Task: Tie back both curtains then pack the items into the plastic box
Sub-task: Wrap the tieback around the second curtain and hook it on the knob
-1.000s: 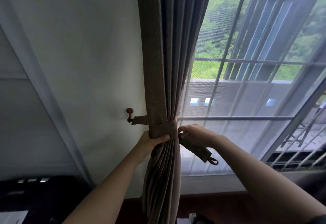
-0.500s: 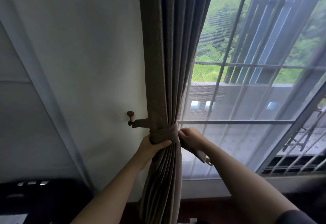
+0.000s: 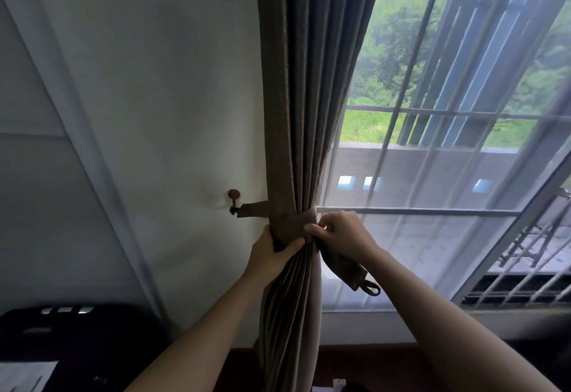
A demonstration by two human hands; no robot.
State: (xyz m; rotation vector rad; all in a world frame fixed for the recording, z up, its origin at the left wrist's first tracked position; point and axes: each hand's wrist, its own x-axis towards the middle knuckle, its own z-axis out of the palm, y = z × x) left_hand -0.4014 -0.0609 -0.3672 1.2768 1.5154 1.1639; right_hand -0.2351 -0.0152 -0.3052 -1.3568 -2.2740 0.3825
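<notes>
**Both hands at the curtain's waist**

Two bare forearms reach up from the bottom edge, one from six o'clock and one from four. The left hand [image 3: 272, 255] grips the gathered curtain [image 3: 296, 113] just below its tie-back [image 3: 295, 223]. Its fingers curl behind the folds and its thumb lies across the front. The right hand [image 3: 341, 234] touches the bundle on the three o'clock side. It pinches the tie-back where the band comes round the cloth, knuckles bent and fingertips closed on the fabric. From under that hand the free end [image 3: 346, 265] of the strap hangs toward five o'clock, apart from the curtain. It ends in a small loop [image 3: 372, 289].

The curtain is brown and deeply pleated. It hangs through the middle of the scene from twelve o'clock to six, cinched narrow at the band. At nine o'clock from the band, the strap's other end runs flat to a round-headed wall hook [image 3: 234, 196] and is caught on its stem. Behind lies a pale wall [image 3: 154, 82]. Low at seven o'clock sits a black object [image 3: 77, 336]; I cannot tell what it is. On the three o'clock side a sheer curtain [image 3: 432, 252] covers the window. Through it show bars [image 3: 401, 211] and, toward one o'clock, green trees [image 3: 401, 36].
</notes>
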